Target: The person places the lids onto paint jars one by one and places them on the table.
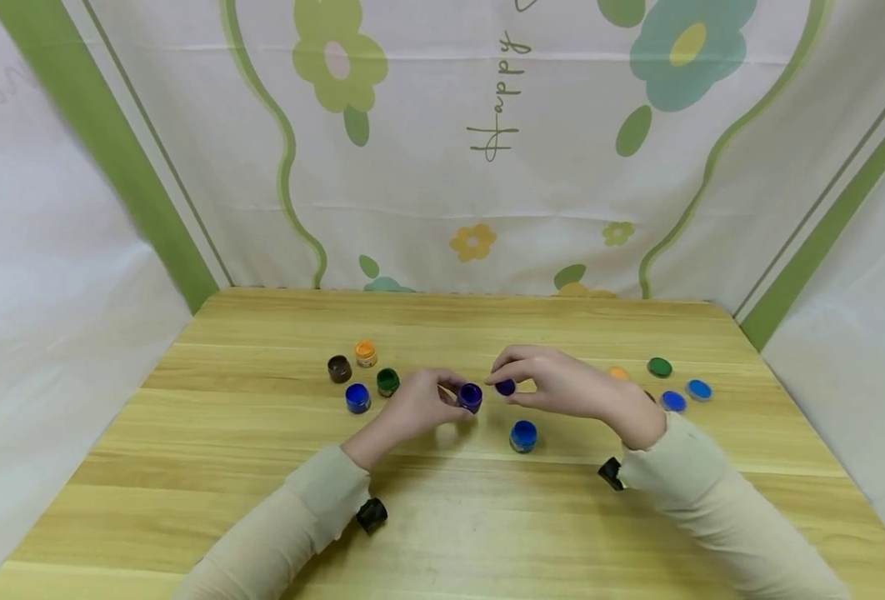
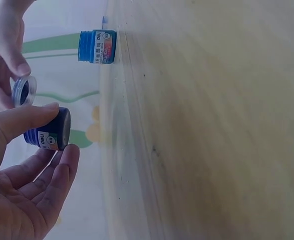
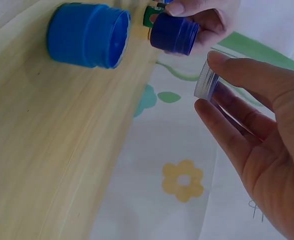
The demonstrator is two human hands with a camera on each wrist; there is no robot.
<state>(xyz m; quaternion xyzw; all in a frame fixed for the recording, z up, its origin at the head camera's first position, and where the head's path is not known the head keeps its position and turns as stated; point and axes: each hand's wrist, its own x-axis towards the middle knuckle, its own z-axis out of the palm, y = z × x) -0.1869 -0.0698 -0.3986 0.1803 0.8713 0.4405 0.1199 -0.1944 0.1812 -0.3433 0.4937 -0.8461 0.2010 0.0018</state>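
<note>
Between thumb and fingers, my left hand (image 1: 420, 402) grips a small dark violet-blue paint jar (image 1: 470, 398), its open mouth facing up in the head view. The jar's white label (image 2: 48, 140) shows in the left wrist view. Just to the right, my right hand (image 1: 562, 382) pinches a round clear-rimmed lid (image 3: 207, 80) by its edge, its inside stained dark violet (image 1: 505, 387). A narrow gap separates lid and jar. Nearer to me, an uncapped bright blue paint jar (image 1: 522, 437) stands on the table below the two hands.
Left of my left hand stand uncapped jars of brown (image 1: 339, 368), orange (image 1: 366, 353), green (image 1: 387, 382) and deep blue (image 1: 357, 397) paint. Beyond my right wrist lie several lids, including a green lid (image 1: 659, 367) and a light blue lid (image 1: 699, 390). A printed curtain (image 1: 412, 167) hangs behind the wooden table (image 1: 457, 533).
</note>
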